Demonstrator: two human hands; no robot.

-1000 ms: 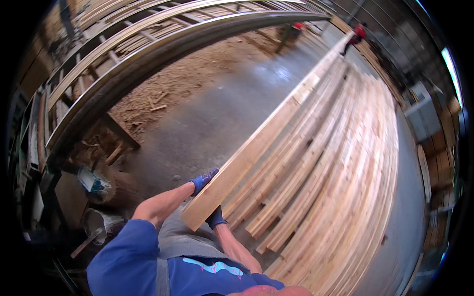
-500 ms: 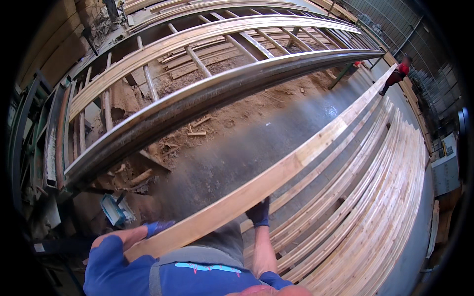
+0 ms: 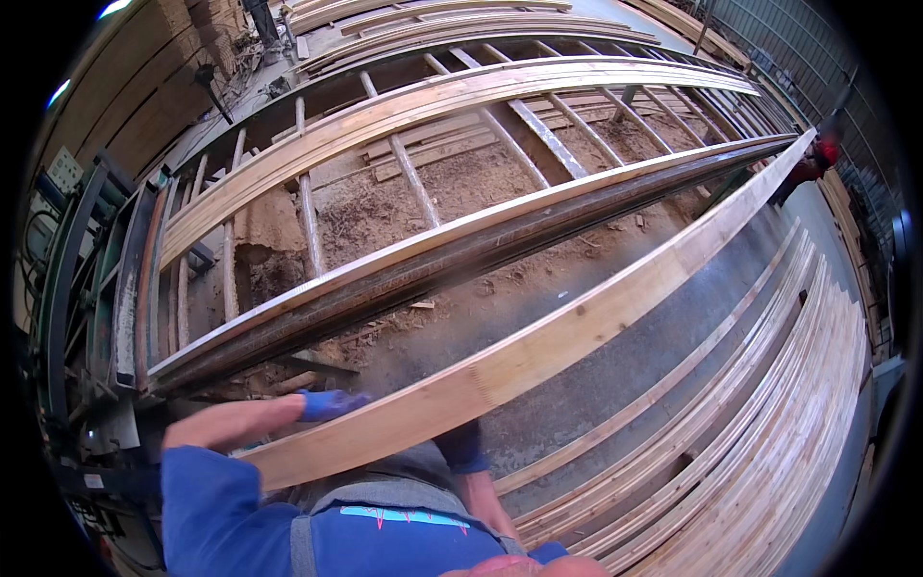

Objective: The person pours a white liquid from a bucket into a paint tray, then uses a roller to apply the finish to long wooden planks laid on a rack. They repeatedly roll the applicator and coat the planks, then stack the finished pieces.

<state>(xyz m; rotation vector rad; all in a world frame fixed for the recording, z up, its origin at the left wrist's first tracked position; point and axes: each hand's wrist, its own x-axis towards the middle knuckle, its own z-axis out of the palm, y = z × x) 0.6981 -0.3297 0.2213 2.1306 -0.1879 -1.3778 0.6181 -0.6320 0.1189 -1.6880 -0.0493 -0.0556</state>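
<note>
1. Left hand (image 3: 332, 405), in a blue glove, lies along the far upper edge of a long wooden plank (image 3: 538, 351), near its close end; its fingers are blurred, and how far they close cannot be told.
2. Right hand (image 3: 460, 447), in a dark glove, is just below the plank's lower edge, partly hidden behind the wood, so its grip cannot be told either.
3. Raised off the concrete floor (image 3: 538, 428), the plank slants from the wearer's waist to the upper right, where a co-worker (image 3: 822, 154) in red stands at its far end.
4. Beyond it stands a roller conveyor (image 3: 404, 264) carrying long boards (image 3: 385, 117), with sawdust (image 3: 365, 221) beneath.
5. To the right, rows of pale lumber (image 3: 769, 404) lie side by side.
</note>
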